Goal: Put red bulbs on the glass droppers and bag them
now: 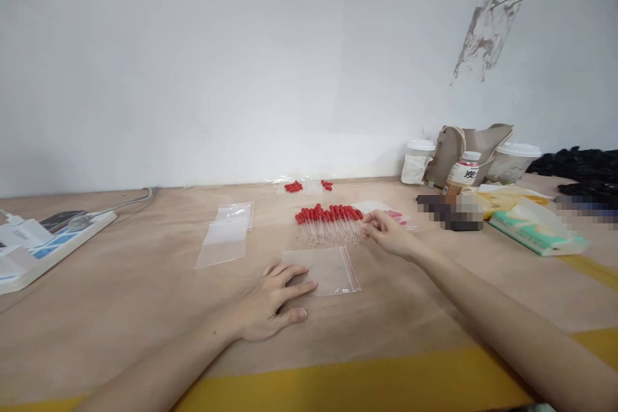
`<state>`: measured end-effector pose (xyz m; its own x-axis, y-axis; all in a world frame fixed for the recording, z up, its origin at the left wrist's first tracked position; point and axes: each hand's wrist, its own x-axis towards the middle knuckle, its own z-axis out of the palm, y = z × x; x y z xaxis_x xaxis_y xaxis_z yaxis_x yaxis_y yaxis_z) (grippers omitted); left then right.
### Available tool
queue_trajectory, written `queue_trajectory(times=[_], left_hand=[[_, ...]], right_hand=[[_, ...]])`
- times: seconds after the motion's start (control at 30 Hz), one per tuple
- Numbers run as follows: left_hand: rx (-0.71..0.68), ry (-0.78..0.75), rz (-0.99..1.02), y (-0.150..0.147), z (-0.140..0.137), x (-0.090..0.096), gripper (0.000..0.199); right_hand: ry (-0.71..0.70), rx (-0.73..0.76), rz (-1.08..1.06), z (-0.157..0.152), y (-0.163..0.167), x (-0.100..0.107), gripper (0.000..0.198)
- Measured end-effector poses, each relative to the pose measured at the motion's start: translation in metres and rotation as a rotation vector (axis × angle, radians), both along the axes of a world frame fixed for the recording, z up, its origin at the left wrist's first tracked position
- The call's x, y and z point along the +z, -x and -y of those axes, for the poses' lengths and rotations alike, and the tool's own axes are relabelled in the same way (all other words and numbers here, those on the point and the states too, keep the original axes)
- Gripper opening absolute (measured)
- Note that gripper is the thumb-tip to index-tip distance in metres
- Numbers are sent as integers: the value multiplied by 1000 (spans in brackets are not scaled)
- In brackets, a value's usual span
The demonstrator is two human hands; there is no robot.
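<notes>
A row of droppers [331, 222] with red bulbs and thin clear stems lies side by side at the middle of the table. At the row's right end is my right hand [389, 235], thumb and fingers pinched on a dropper whose shape the fingers partly hide. Nearer to me, a clear zip bag [328, 273] with a red seal line lies flat. My left hand [273, 302] rests palm down, fingers spread, with its fingertips on the bag's left part. Behind my right hand sit more clear bags [376, 207], one with pink-red marks.
Clear bags [224, 235] lie at left, and bagged red pieces [293, 187] near the wall. A power strip [58, 244] stands far left. To the right are a drink bottle [462, 175], paper cups [419, 161], a beige bag [476, 145] and a tissue pack [538, 232].
</notes>
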<state>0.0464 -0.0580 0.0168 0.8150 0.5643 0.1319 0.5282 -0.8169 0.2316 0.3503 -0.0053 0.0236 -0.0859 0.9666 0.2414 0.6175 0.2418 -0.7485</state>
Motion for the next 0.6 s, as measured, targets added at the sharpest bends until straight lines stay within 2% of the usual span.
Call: queue_trajectory(times=[0.1,0.2,0.3,0.43,0.53,0.6], left_hand=[[50,-47,55,0,-2,-4,43],[100,-93,103,3,-7,-7,37],[136,-110,119,5,-13,-7,35],[142,-60,110,6,-15,-7,38],[152,-8,101,5,-15,-7,40],[154,10,97,5,-14,-7,40]], right_hand=[[-21,40,-432,10,0,-18,48],[-1,41,-645,13,4,-30,67],[-27,-8,-705,14,12,-36,73],[-87,-86,-722,16,23,-41,75],[-110,-109,-742,19,30,-43,68],[-68,-109,-798,20,32,-43,61]])
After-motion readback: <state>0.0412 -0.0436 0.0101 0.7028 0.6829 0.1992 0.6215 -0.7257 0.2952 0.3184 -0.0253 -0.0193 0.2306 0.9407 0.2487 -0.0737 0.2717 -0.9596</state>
